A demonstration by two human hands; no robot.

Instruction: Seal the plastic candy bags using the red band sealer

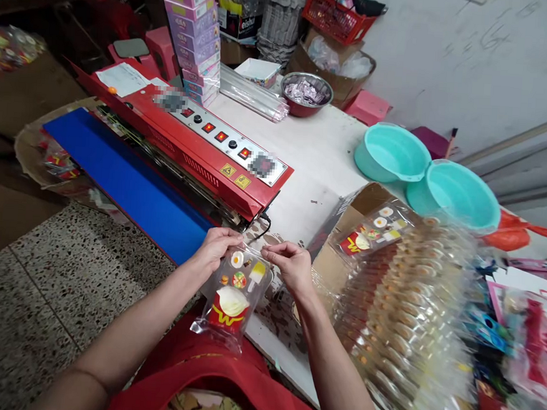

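The left hand (215,248) is closed in a pinch, thumb against fingers, on the upper left corner of a clear plastic bag (237,287). The right hand (292,266) pinches the upper right corner, fingertips together, so the top edge runs between them. The bag hangs above the lap, just beside the table's (297,197) near edge, and contains a red fries carton (226,314), a fried egg (237,260) and other miniature food pieces.

From the bag, the red band sealer (183,152) lies at 11 o'clock, its blue conveyor belt (135,180) at 10. The metal bowl (310,111) of small packets is at 1 o'clock, two turquoise basins (392,152) at 2, and a cardboard box (331,224) with a row of similar filled bags (403,295) toward 3.
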